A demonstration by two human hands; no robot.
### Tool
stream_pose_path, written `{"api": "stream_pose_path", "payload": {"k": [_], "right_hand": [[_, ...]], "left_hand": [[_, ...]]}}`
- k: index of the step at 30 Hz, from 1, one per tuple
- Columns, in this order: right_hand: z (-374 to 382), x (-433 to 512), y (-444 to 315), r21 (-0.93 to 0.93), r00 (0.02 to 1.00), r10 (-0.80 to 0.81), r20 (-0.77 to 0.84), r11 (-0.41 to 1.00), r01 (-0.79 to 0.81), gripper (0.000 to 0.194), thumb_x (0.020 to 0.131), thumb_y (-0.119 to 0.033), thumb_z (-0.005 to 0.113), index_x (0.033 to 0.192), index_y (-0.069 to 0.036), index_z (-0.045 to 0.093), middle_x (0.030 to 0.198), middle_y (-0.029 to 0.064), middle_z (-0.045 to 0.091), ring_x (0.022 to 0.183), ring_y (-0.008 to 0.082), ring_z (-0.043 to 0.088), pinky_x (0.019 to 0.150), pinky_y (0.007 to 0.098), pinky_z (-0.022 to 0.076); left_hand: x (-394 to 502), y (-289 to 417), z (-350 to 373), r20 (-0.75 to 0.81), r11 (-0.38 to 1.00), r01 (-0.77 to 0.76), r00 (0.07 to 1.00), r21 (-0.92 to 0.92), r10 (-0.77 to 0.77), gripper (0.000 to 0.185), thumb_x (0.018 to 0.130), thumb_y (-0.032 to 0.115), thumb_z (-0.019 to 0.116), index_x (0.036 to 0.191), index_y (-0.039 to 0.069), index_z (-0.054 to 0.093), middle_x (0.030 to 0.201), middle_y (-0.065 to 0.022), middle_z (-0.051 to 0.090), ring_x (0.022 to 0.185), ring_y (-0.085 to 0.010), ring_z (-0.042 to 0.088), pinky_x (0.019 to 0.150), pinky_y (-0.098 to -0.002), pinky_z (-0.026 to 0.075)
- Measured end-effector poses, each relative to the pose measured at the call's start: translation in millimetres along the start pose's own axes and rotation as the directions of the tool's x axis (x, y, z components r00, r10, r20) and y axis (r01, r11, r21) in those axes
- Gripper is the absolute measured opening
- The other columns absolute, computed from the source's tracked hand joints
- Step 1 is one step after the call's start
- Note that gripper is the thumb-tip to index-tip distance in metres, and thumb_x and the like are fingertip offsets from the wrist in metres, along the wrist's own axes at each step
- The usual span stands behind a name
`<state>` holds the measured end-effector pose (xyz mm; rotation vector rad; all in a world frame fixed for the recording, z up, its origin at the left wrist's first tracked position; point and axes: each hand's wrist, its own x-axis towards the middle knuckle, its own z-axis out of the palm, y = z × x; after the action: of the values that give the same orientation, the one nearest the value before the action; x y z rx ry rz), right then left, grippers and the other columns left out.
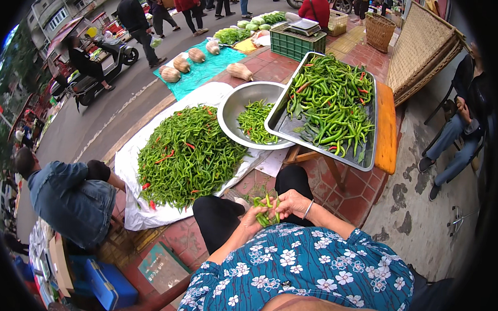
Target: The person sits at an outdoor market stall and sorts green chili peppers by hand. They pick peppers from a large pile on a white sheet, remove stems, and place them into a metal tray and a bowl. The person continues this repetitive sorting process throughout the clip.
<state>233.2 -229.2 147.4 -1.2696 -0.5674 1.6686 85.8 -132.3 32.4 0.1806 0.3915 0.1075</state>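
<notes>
Several green chili peppers (264, 219) rest in my left hand (251, 219), held close over my lap. The fingers of my right hand (294, 204), with a silver bangle at the wrist, pinch one green chili (277, 210) beside that bunch. Ahead on the left, a big heap of green chilies (187, 157) with a few red ones lies on a white sheet (128, 200). A steel basin (232, 107) holds a smaller amount of chilies. Partly over its rim, a metal tray (283, 126) piled with larger green chilies sits on a wooden stool (385, 131).
A person in a denim jacket (72, 198) sits close on the left. Pumpkins (181, 64) lie on a teal sheet (223, 60) ahead. A green crate (292, 44) bears a scale (306, 26). Woven trays (423, 50) lean at right, near a seated person (464, 126). A blue box (108, 284) stands behind left.
</notes>
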Motion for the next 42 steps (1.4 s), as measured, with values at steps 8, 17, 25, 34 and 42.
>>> {"api": "stream_pose_path", "payload": {"k": [8, 17, 25, 34, 42], "right_hand": [[-2.6, 3.6, 23.4, -0.107, 0.992, -0.027, -0.124, 0.994, 0.014, 0.019, 0.072, -0.019, 0.06, 0.063, -0.003, 0.056, 0.054, 0.002, 0.054, 0.038, 0.0057, 0.046, 0.035, 0.0155, 0.0322], [-3.7, 14.2, 41.7, -0.345, 0.96, -0.158, -0.231, 0.936, 0.071, 0.017, 0.071, -0.012, 0.06, 0.061, 0.001, 0.057, 0.05, 0.0037, 0.053, 0.041, 0.0085, 0.047, 0.038, 0.0224, 0.0353], [-7.7, 20.0, 51.7, -0.555, 0.946, -0.263, -0.19, 0.823, 0.117, 0.012, 0.071, -0.009, 0.058, 0.064, 0.0, 0.058, 0.05, -0.0007, 0.051, 0.04, 0.005, 0.043, 0.037, 0.0198, 0.032], [-9.5, 24.6, 54.7, -0.629, 0.908, -0.291, -0.301, 0.776, 0.04, 0.015, 0.067, -0.013, 0.059, 0.061, 0.0, 0.059, 0.048, 0.0063, 0.054, 0.038, 0.0095, 0.047, 0.037, 0.0236, 0.0366], [-8.9, 28.3, 53.7, -0.838, 0.786, -0.472, -0.4, 0.536, -0.105, 0.016, 0.063, -0.018, 0.06, 0.07, -0.004, 0.063, 0.056, 0.0144, 0.057, 0.054, 0.0255, 0.057, 0.053, 0.0365, 0.0443]], "left_hand": [[-5.8, 5.5, 12.8, 0.038, 0.989, -0.112, 0.993, 0.095, 0.108, 0.044, 0.068, -0.001, 0.06, 0.108, 0.003, 0.044, 0.092, -0.01, 0.054, 0.08, -0.019, 0.054, 0.066, -0.0248, 0.048], [-0.6, 4.6, 8.3, -0.016, 0.953, -0.217, 0.974, 0.211, 0.225, 0.033, 0.068, -0.002, 0.061, 0.098, 0.002, 0.048, 0.085, -0.0126, 0.055, 0.074, -0.0196, 0.055, 0.063, -0.0252, 0.048], [5.2, 0.9, -6.4, -0.107, 0.979, -0.189, 0.975, 0.071, 0.196, 0.027, 0.07, -0.004, 0.058, 0.095, 0.001, 0.048, 0.088, -0.0152, 0.054, 0.076, -0.0217, 0.055, 0.064, -0.0266, 0.048], [2.0, -3.2, 4.2, -0.23, 0.964, -0.25, 0.937, 0.087, 0.263, 0.021, 0.072, -0.005, 0.056, 0.09, 0.003, 0.047, 0.084, -0.0149, 0.056, 0.071, -0.0202, 0.055, 0.065, -0.0275, 0.048], [1.5, 4.2, 1.4, -0.174, 0.937, -0.335, 0.922, 0.094, 0.347, 0.021, 0.07, -0.001, 0.058, 0.088, 0.003, 0.048, 0.079, -0.0127, 0.056, 0.069, -0.0232, 0.054, 0.063, -0.0285, 0.048]]}}
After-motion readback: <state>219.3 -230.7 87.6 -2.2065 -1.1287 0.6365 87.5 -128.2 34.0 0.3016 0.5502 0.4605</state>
